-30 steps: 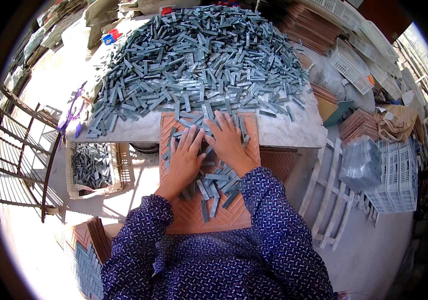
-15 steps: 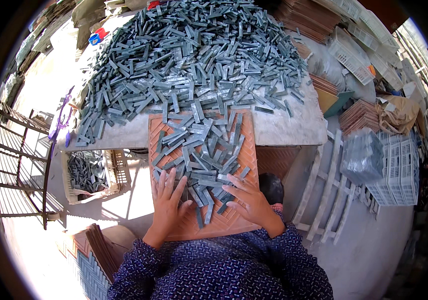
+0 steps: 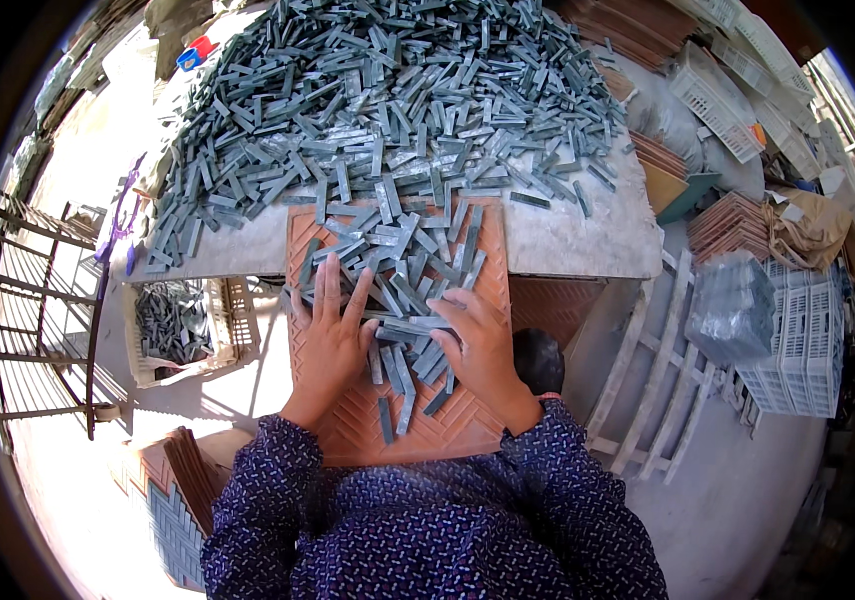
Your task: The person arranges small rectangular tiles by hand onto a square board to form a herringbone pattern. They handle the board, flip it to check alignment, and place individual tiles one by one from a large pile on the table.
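Observation:
An orange board with a moulded herringbone pattern [image 3: 348, 432] lies before me, its far end resting by the table edge. Loose dark grey-green stone strips [image 3: 406, 238] are heaped on its upper part, and a few lie lower down. My left hand [image 3: 331, 325] is spread over the left side of this heap, fingers stretched forward and thumb toward the middle. Opposite it, my right hand [image 3: 478, 345] rests at the heap's right side with its fingers apart and slightly bent. Both hands touch strips; neither grips one. Some strips are hidden under the fingers.
A large mound of strips [image 3: 418, 100] covers the table [image 3: 588, 240]. A crate of strips [image 3: 218, 320] stands below left, near a metal rack [image 3: 43, 330]. Patterned panels [image 3: 173, 520] lean lower left. White crates [image 3: 798, 350] and a slatted frame [image 3: 648, 370] stand right.
My left hand has slid forward over the strips. My right hand has also moved forward and slightly left, bringing the hands closer around the heap.

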